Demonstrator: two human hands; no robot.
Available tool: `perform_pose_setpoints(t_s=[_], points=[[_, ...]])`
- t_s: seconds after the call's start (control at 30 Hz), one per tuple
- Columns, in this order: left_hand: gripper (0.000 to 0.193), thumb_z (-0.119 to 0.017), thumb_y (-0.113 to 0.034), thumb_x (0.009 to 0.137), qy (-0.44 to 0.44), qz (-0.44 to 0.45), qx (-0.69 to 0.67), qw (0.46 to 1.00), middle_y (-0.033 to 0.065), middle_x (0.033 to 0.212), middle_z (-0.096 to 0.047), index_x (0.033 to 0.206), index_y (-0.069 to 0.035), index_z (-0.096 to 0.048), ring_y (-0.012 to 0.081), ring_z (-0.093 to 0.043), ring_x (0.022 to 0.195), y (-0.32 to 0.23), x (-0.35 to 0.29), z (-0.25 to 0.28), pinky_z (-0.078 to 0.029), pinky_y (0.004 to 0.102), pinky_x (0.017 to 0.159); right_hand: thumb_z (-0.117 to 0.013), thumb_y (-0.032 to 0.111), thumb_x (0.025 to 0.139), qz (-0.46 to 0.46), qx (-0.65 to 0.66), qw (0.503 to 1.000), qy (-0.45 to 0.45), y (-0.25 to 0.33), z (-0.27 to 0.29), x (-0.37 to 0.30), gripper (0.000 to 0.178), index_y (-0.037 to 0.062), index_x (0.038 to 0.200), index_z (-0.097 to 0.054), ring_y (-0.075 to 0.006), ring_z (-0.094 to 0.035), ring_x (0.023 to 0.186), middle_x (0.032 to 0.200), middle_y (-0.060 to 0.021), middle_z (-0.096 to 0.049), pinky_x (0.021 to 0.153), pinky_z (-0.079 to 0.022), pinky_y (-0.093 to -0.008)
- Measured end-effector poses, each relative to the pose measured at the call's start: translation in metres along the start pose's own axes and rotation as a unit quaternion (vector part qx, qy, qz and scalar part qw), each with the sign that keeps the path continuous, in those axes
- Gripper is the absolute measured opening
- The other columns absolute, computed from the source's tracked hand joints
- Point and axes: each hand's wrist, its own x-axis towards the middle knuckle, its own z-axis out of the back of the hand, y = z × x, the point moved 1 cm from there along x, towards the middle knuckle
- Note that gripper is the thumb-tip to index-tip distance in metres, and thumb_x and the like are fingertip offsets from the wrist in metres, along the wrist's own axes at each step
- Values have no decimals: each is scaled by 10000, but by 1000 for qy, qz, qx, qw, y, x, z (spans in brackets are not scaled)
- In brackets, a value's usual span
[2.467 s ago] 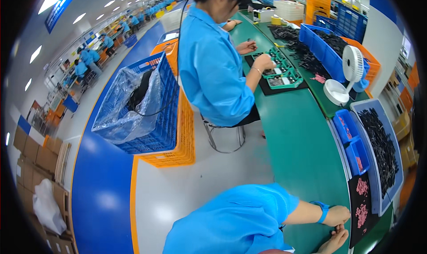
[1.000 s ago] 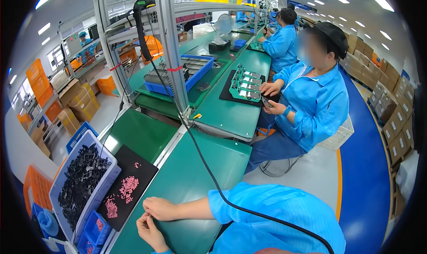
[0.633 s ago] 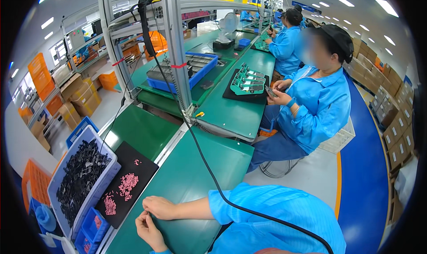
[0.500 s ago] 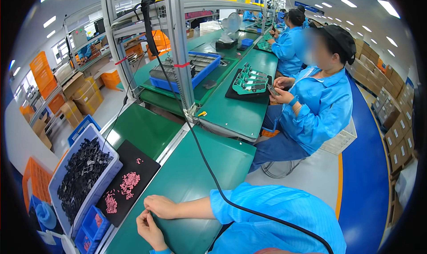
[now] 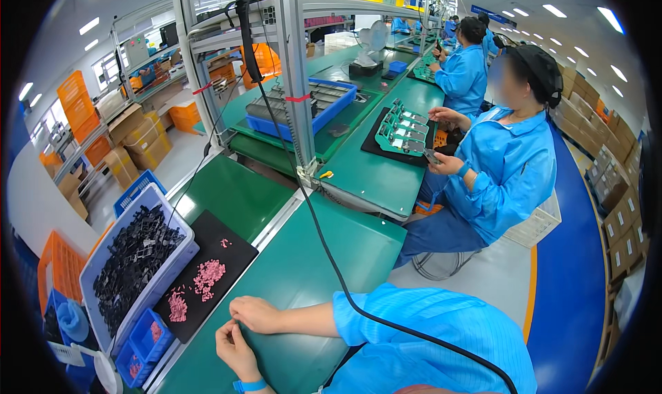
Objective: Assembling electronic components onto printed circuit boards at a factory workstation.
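Close together over the green work surface (image 5: 324,256), my two hands meet at the fingertips. My left hand (image 5: 236,351), with a blue band at its wrist, has thumb and fingers pinched. The fingers of my right hand (image 5: 256,314) are curled and closed beside it. Whatever lies between the fingertips is too small or hidden to make out. Just beyond my hands is a black mat (image 5: 231,245) bearing piles of small pink parts (image 5: 208,278). A pale bin (image 5: 189,237) of black plastic parts (image 5: 134,263) stands beside the mat, with small blue trays (image 5: 150,337) of pink parts nearer me.
A black cable (image 5: 323,245) hangs across the view in front of my right arm. A metal post (image 5: 295,83) rises at the bench's far side. To the right, a seated co-worker (image 5: 507,159) handles a grey part beside a green fixture (image 5: 403,132). Orange crates (image 5: 61,273) stand left.
The whole view has shifted slightly to the right and down. My hands stay together, closed. The co-worker's hands have moved apart, one reaching toward the green fixture.
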Motion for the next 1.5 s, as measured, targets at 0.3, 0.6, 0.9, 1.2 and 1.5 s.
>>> perform_pose_setpoints(t_s=[0.3,0.6,0.9,1.2,1.5], points=[[56,-626,-35,828,-43,8,128,991,129,771,-653,835,17,-643,188,-615,697,-15,4,6,-494,310,655,-583,87,856,34,78,996,-27,2,-7,-7,83,27,911,-566,-333,-594,807,847,-152,-591,707,-488,-387],[90,-670,-86,808,-50,-9,159,986,141,776,-675,846,-4,-671,223,-667,694,-2,4,9,-523,310,637,-580,76,865,-16,91,996,20,17,3,-7,75,25,914,-556,-336,-610,747,827,-171,-606,659,-489,-380],[72,-649,-91,811,-29,-11,184,982,140,788,-645,831,-25,-625,285,-636,685,-3,2,8,-507,367,619,-585,68,878,-21,79,996,46,12,2,-8,80,14,926,-550,-260,-625,749,830,-141,-618,677,-495,-336],[77,-652,-87,802,-25,3,191,981,143,791,-656,839,-22,-635,269,-648,704,-2,4,9,-512,346,635,-586,71,860,-30,83,995,45,15,4,-8,76,22,904,-548,-325,-618,745,831,-167,-612,662,-491,-377],[86,-667,-99,796,-37,0,157,987,146,812,-664,839,-25,-654,269,-656,707,2,7,6,-523,352,637,-589,63,860,-37,81,995,39,12,7,-6,63,22,891,-552,-309,-621,715,812,-158,-615,640,-491,-367]])
